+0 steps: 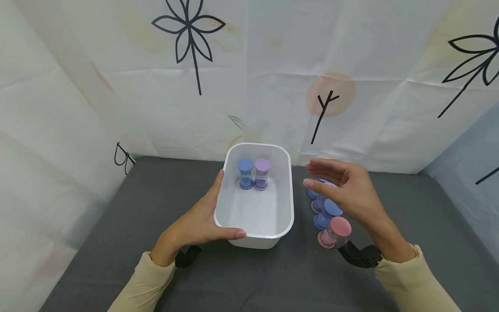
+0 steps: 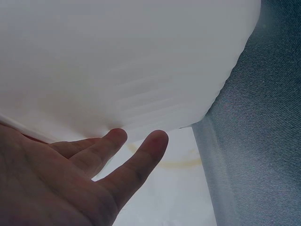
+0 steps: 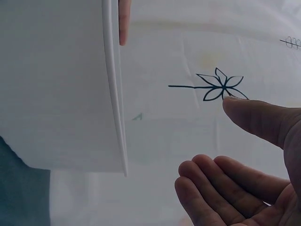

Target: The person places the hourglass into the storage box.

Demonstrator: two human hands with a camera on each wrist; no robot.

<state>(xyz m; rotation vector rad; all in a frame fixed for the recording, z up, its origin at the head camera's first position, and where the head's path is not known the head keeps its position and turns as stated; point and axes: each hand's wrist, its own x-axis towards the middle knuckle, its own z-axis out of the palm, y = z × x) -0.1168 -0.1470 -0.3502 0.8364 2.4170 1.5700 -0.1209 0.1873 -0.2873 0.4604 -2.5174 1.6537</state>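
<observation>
A white plastic bin (image 1: 253,242) stands mid-table, holding a blue sand timer (image 1: 246,174) and a purple sand timer (image 1: 261,174) upright side by side at its far end. My left hand (image 1: 196,221) rests on the bin's near left corner, thumb along the front rim and straight fingers along the left outer side. In the left wrist view, extended fingers (image 2: 141,167) lie at the bin's wall. To the right of the bin, my right hand (image 1: 347,190) hovers over a row of sand timers, thumb apart from the fingers and nothing between them, partly hiding the farther timers.
The row holds a pink sand timer (image 1: 335,232) nearest, then a blue sand timer (image 1: 328,215), a purple one (image 1: 318,205) and another blue one (image 1: 313,193) farther back. The dark grey table (image 1: 249,281) ends at a white patterned cloth (image 1: 273,95) behind.
</observation>
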